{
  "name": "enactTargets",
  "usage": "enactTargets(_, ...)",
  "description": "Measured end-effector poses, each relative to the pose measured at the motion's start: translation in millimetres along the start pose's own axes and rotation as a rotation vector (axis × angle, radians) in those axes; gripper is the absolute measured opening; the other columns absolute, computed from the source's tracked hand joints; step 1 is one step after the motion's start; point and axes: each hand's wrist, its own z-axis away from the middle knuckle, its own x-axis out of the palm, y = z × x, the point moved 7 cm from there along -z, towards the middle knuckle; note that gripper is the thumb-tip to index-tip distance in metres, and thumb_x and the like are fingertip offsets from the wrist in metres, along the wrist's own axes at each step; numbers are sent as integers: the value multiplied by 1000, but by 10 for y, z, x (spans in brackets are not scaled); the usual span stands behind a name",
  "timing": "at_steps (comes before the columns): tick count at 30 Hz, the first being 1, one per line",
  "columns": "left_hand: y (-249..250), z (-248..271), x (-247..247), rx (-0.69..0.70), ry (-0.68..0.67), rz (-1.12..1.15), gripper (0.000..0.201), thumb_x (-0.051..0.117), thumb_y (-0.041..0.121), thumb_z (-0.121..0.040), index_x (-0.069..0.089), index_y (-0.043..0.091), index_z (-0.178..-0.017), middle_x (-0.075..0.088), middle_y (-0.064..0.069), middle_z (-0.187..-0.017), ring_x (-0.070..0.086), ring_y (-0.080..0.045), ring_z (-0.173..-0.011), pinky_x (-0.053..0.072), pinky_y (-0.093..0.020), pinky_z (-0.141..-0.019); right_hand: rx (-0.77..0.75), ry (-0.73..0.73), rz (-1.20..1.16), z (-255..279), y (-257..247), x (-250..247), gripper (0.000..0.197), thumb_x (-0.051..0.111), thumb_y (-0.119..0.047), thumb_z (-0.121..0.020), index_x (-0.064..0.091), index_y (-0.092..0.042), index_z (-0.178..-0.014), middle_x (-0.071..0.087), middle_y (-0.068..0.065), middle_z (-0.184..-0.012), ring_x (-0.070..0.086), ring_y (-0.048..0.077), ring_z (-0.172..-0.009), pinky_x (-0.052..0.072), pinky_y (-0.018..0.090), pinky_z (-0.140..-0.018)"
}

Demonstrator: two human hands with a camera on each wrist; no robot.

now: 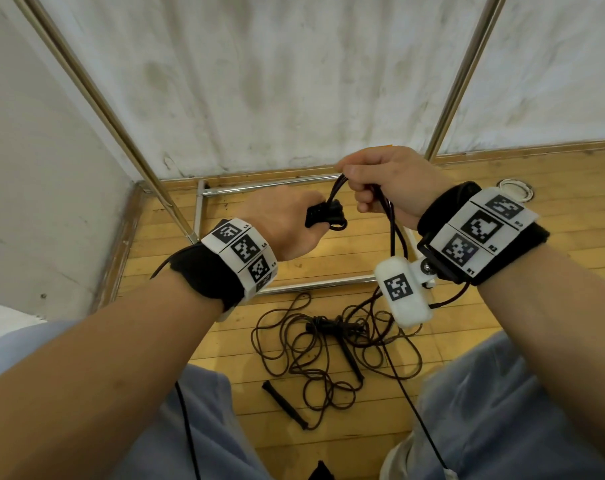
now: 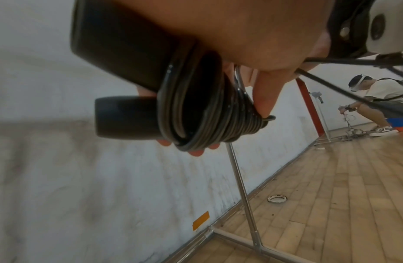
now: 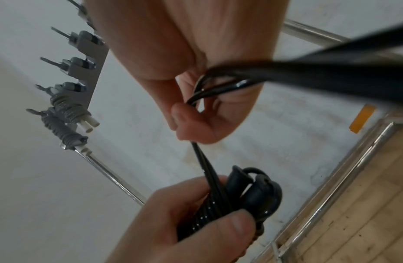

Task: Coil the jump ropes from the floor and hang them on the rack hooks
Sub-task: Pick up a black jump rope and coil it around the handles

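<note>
Nearest you, loose jump ropes (image 1: 329, 355) lie tangled on the floor (image 1: 502, 202). Above them, your left hand (image 1: 287, 223) grips the wound bundle (image 1: 325, 216) steady. Your right hand (image 1: 384, 181) pinches its loop, likely for hanging. Beyond stand the rack hooks (image 3: 67, 65).

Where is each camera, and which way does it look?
Head: looks down from the head at both forearms, left hand, right hand, tangled black jump ropes on the wooden floor.
Left wrist: looks along the left palm at the black rope-wrapped handles.
Right wrist: looks along the right hand towards hooks.
All three share the held rope.
</note>
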Motion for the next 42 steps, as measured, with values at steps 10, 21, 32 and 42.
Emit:
enactTargets(10, 173, 158, -303, 166, 121, 467, 30, 58, 44, -81, 64, 25, -103, 64, 8, -75, 60, -13, -68, 50, -33, -63, -130, 169, 311, -71, 59, -135, 23, 53, -23, -95, 69, -19, -79, 48, -9, -49, 39, 7, -42, 34, 19, -41)
enactTargets(21, -9, 109, -509, -87, 248, 891, 18, 61, 34, -78, 61, 21, -89, 65, -4, -67, 61, -20, -54, 48, -32, -49, -49, 8, 30, -44, 159, 74, 31, 45, -29, -98, 58, -17, -72, 40, -7, -48, 26, 7, -38, 24, 16, -36)
enactTargets(32, -128, 15, -488, -284, 295, 984, 23, 63, 26, -88, 59, 11, -105, 65, -10, -72, 62, -33, -59, 52, -41, -51, -310, 160, 519, 90, -4, 213, 16, 46, -23, -96, 62, -21, -94, 50, -15, -63, 46, -1, -56, 34, 18, -56)
enactTargets(42, 34, 32, -537, -167, 218, 894, 13, 60, 29, -91, 54, 21, -100, 66, -11, -76, 58, -19, -51, 52, -35, -50, 45, 30, 331, 31, 304, 342, 22, 41, -20, -100, 59, -16, -89, 64, 1, -77, 63, 19, -76, 47, 32, -70)
